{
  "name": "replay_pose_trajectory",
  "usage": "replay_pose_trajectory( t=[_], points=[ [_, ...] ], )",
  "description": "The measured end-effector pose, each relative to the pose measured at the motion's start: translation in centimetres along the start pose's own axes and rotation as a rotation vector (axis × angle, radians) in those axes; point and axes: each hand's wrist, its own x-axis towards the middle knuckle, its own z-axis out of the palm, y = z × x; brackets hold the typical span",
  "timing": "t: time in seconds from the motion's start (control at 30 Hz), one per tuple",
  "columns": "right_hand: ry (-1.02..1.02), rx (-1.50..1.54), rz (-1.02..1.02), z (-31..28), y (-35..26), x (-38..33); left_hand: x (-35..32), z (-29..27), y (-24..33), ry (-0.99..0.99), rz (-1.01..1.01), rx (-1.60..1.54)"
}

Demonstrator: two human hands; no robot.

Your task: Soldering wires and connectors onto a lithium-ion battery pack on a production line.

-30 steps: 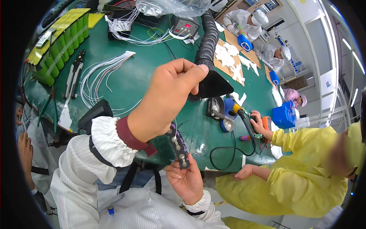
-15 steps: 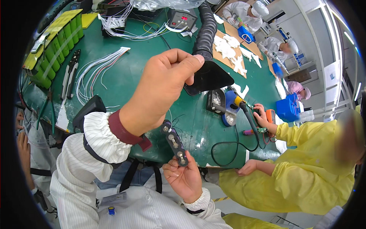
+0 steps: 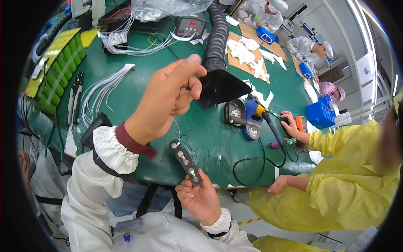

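Left grip (image 3: 161, 94) looser, beside hood (image 3: 222, 89)

The upper end of the white wire (image 3: 178, 127) from the cell pack (image 3: 184, 163) is hidden behind the left hand (image 3: 166, 96); whether this hand grips anything cannot be told. The right hand (image 3: 200, 197) covers part of the pack's lower end. The top edge cuts off the plastic bag (image 3: 168, 7). The face of the co-worker in yellow (image 3: 336, 168) is blurred, and the dark rim crops the head. Details on the chest card (image 3: 129, 226) are too small to make out.
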Motion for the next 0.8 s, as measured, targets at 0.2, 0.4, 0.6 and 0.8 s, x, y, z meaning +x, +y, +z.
replay_pose_trajectory(
  t=[0.2,0.4,0.6,0.8],
  points=[
    [0.050,-0.055,-0.014,0.6,-0.3,0.2,2.4,0.2,-0.8,-0.208,-0.070,0.006],
    [0.126,-0.094,0.011,0.9,-1.2,-0.2,4.6,1.2,-1.6,-0.270,-0.068,0.050],
    [-0.039,0.048,0.108,-0.1,-1.7,0.1,5.5,1.7,-2.4,-0.237,-0.070,0.053],
    [-0.027,0.068,0.114,-0.2,-1.9,0.1,5.7,1.8,-2.9,-0.226,-0.093,0.009]
  ],
)
